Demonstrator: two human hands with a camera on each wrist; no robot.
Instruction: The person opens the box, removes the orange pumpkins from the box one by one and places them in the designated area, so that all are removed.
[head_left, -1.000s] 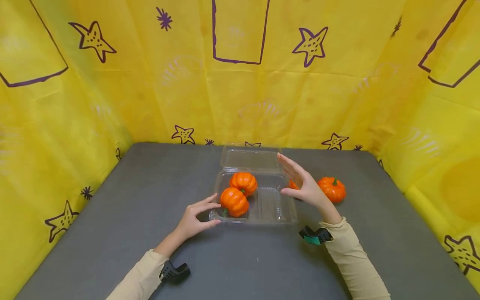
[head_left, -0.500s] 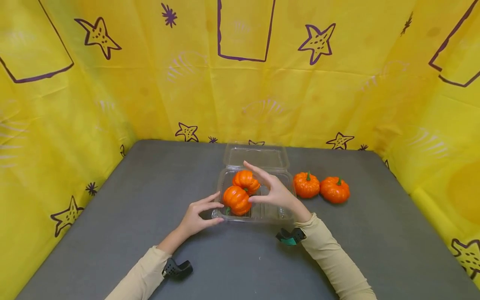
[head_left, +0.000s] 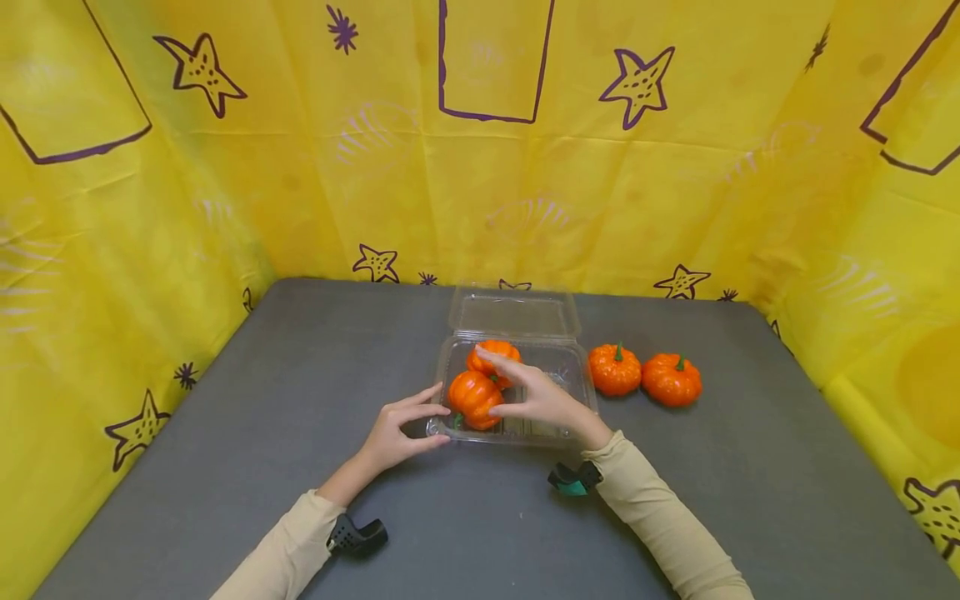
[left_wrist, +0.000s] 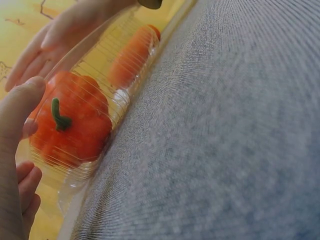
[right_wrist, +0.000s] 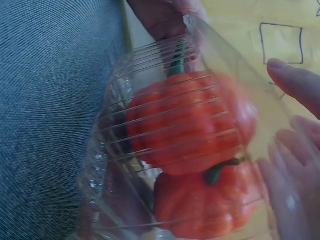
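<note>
A clear plastic clamshell container lies with its lid folded back. Two orange pumpkins sit in its left half: the front pumpkin and the rear pumpkin, touching one another. My left hand is at the container's front left corner, thumb and fingers spread; in the left wrist view the thumb tip is right at the rim beside a pumpkin. Over the pumpkins is my right hand, thumb and fingers apart, its fingers partly covering the rear one. Its palm holds nothing.
Two more orange pumpkins stand on the grey table right of the container, a nearer-in pumpkin and an outer pumpkin. A yellow curtain with starfish drawings encloses the table's back and sides.
My right hand has moved left, from the container's right side to above the pumpkins inside, uncovering the pumpkin outside. The left hand stays at the corner. The view has shifted slightly.
</note>
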